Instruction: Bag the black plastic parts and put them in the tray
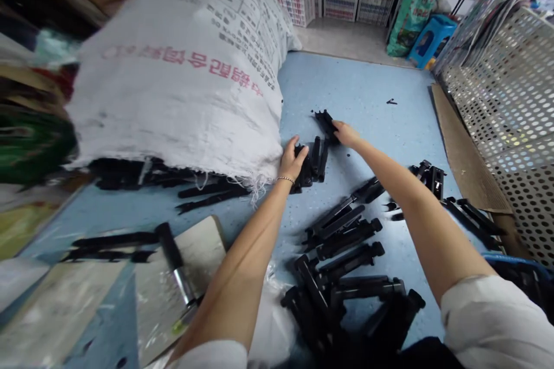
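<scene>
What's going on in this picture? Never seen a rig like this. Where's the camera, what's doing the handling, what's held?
There's no machine here: a person works with two bare hands. The single picture comes from a camera worn on the head, looking forward and down, so both forearms reach away from you.

The right hand grips a dark black part. The left hand, with a bracelet at the wrist, is on more black parts beside a large white woven sack with red print; whether it grips or just rests there is unclear.

More loose black pieces lie nearer the camera on the blue surface. At lower left is a black-handled tool.
</scene>
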`<act>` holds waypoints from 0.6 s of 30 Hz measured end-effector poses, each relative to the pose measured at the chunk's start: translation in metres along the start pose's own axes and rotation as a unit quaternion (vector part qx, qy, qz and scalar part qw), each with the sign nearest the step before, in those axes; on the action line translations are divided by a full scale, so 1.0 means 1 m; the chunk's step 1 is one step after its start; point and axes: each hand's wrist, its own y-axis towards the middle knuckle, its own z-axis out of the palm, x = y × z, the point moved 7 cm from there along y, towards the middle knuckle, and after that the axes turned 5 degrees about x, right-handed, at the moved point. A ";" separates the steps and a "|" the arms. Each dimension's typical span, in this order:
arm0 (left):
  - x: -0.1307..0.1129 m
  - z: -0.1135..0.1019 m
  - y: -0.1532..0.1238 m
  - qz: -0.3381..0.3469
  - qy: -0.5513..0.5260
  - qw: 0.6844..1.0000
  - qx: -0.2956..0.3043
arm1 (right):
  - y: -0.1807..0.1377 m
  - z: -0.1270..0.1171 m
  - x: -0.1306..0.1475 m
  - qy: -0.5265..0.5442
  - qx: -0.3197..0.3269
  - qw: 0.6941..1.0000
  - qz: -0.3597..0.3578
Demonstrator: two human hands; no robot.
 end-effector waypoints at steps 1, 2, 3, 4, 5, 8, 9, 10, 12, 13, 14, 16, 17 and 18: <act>-0.001 0.000 0.000 -0.002 0.003 1.000 -0.001 | -0.005 0.008 0.004 -0.009 0.013 1.000 0.000; -0.002 0.000 0.001 -0.005 0.006 1.000 -0.001 | -0.015 0.014 0.006 -0.014 0.025 1.000 -0.005; -0.003 0.001 0.001 -0.011 0.008 1.000 0.001 | -0.030 0.018 0.008 -0.015 0.034 0.999 -0.012; -0.005 0.001 0.002 -0.018 0.013 1.000 0.008 | -0.049 0.021 0.009 -0.017 0.045 0.999 -0.018; -0.008 0.002 0.003 -0.026 0.020 0.999 0.022 | -0.070 0.024 0.009 -0.019 0.056 0.998 -0.025; -0.023 0.010 0.002 -0.049 0.073 0.989 0.120 | -0.133 0.026 0.007 -0.024 0.098 0.993 -0.058; -0.029 0.014 -0.001 -0.056 0.101 0.979 0.170 | -0.151 0.025 0.006 -0.027 0.113 0.991 -0.068; -0.037 0.018 -0.006 -0.066 0.132 0.965 0.217 | -0.168 0.024 0.005 -0.031 0.128 0.988 -0.075; -0.056 0.021 -0.024 -0.086 0.195 0.935 0.282 | -0.195 0.019 0.007 -0.044 0.148 0.985 -0.083; -0.069 0.020 -0.039 -0.084 0.223 0.925 0.295 | -0.207 0.014 0.010 -0.053 0.145 0.984 -0.089; -0.086 0.018 -0.057 -0.067 0.244 0.920 0.300 | -0.220 0.008 0.015 -0.060 0.133 0.985 -0.095; -0.128 0.015 -0.111 0.030 0.261 0.911 0.318 | -0.249 -0.008 0.030 -0.060 0.089 0.988 -0.114; -0.150 0.014 -0.148 0.100 0.257 0.899 0.341 | -0.267 -0.014 0.039 -0.051 0.069 0.988 -0.126; -0.170 0.013 -0.190 0.174 0.248 0.877 0.373 | -0.289 -0.018 0.049 -0.038 0.060 0.987 -0.141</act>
